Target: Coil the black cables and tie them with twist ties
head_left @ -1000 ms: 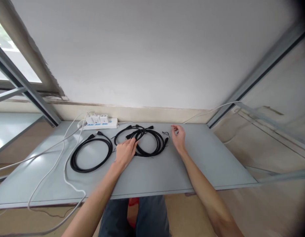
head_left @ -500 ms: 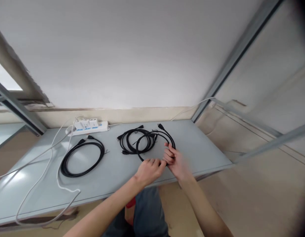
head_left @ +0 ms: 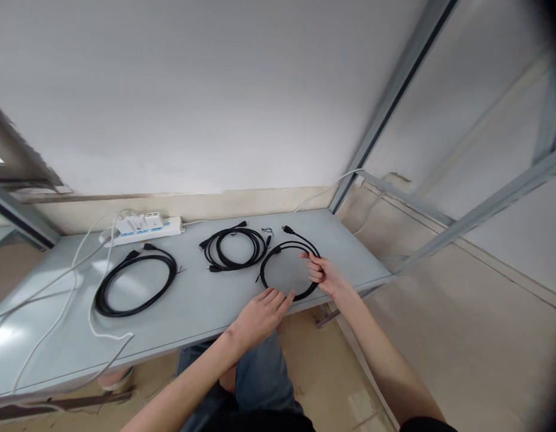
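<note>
The black cable coil [head_left: 278, 250], right of the frame's centre, now lies beside the middle coil [head_left: 236, 265] instead of overlapping it, so both are separate, with the right hand [head_left: 325, 277] clamped on it, while the left hand's [head_left: 263, 313] grip I cannot tell.

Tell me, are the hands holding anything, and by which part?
The right hand holds the rightmost black cable coil by its right side. The left hand lies at the coil's near edge; whether it grips cannot be told.

The cables [head_left: 310, 292] look smooth and plastic-coated, the tabletop [head_left: 206, 303] smooth and glossy.
</note>
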The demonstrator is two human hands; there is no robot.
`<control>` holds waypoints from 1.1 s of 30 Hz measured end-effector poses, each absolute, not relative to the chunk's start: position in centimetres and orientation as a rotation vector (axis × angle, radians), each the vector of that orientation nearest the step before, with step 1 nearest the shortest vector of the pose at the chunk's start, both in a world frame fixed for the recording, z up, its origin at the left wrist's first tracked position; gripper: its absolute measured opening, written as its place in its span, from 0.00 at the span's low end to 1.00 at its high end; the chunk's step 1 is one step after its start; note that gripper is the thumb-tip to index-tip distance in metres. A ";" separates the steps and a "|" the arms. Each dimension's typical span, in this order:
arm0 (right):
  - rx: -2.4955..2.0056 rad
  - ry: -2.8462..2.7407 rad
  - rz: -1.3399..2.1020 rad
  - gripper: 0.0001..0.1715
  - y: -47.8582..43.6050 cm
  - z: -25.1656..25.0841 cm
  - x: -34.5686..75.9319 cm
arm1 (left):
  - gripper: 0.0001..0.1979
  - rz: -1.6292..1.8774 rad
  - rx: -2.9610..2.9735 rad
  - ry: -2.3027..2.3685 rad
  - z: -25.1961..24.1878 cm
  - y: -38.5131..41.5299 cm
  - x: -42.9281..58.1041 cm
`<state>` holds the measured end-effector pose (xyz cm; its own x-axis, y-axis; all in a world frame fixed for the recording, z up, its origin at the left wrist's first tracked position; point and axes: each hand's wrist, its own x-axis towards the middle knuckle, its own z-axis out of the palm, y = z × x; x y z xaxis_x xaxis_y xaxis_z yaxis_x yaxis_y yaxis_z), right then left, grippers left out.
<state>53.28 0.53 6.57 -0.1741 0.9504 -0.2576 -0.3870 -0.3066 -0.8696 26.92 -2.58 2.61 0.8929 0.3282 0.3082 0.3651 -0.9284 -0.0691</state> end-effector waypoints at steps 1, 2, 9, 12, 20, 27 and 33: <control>-1.029 -0.819 1.662 0.18 0.2 7.1 52.9 | 0.33 -0.450 -2.927 -0.546 2.8 -2.7 26.6; -1.026 -0.832 1.648 0.19 -0.2 7.9 52.7 | 0.32 -0.469 -2.911 -0.546 3.0 -2.8 26.3; -0.932 -1.255 1.764 0.20 -2.8 17.3 51.8 | 0.22 -0.883 -2.650 -0.536 7.5 -3.8 22.4; -0.925 -1.494 1.717 0.18 -1.5 20.2 50.5 | 0.22 -1.126 -2.427 -0.702 9.8 -3.2 19.1; -0.983 -1.932 1.718 0.19 6.3 21.3 44.1 | 0.29 -1.296 -2.177 -0.791 9.2 -4.1 13.0; -0.851 -2.773 1.325 0.11 11.5 23.4 33.9 | 0.38 -1.475 -2.518 -1.483 13.9 0.9 12.0; -0.828 -2.812 1.380 0.14 12.6 23.3 30.6 | 0.28 -2.133 -3.320 -1.681 13.3 5.8 11.4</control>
<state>30.62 12.59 23.29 -0.8649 0.4004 -0.3026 0.4843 0.5078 -0.7124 11.44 5.77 13.34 0.4343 0.8814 0.1855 -0.0255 -0.1938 0.9807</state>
